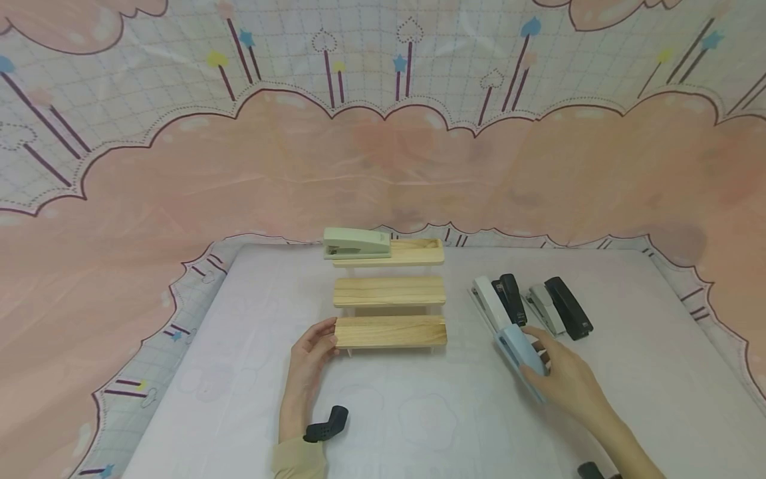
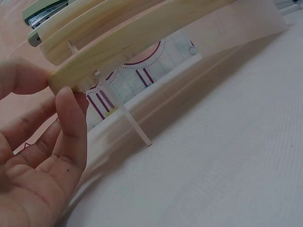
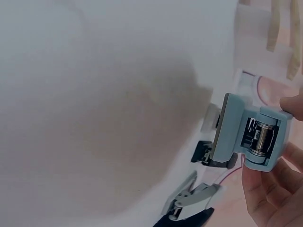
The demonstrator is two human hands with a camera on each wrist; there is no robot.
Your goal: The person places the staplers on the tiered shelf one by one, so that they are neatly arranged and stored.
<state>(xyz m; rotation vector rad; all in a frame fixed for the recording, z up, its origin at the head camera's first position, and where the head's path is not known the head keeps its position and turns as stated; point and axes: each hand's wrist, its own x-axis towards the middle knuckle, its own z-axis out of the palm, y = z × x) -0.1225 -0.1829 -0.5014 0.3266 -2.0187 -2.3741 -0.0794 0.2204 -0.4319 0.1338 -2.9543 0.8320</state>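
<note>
A three-tier wooden display rack (image 1: 390, 332) with clear supports stands on the table. My left hand (image 1: 311, 359) pinches the left end of its lowest board between thumb and fingers, as the left wrist view shows up close on the board (image 2: 118, 52). A pale green stapler (image 1: 357, 244) lies on the left part of the top tier; the two lower tiers are bare. To the right of the rack, my right hand (image 1: 565, 376) grips a light blue stapler (image 1: 519, 349) by its sides. Its hinge end (image 3: 260, 139), with a spring, faces the right wrist camera.
Just beyond the blue stapler lie a white stapler (image 1: 489, 299) and a small black stapler (image 1: 510, 297). Farther right are a grey stapler (image 1: 544, 307) and a larger black stapler (image 1: 568, 309). A white cloth covers the table (image 1: 395, 426); a patterned backdrop (image 1: 383, 166) hangs behind.
</note>
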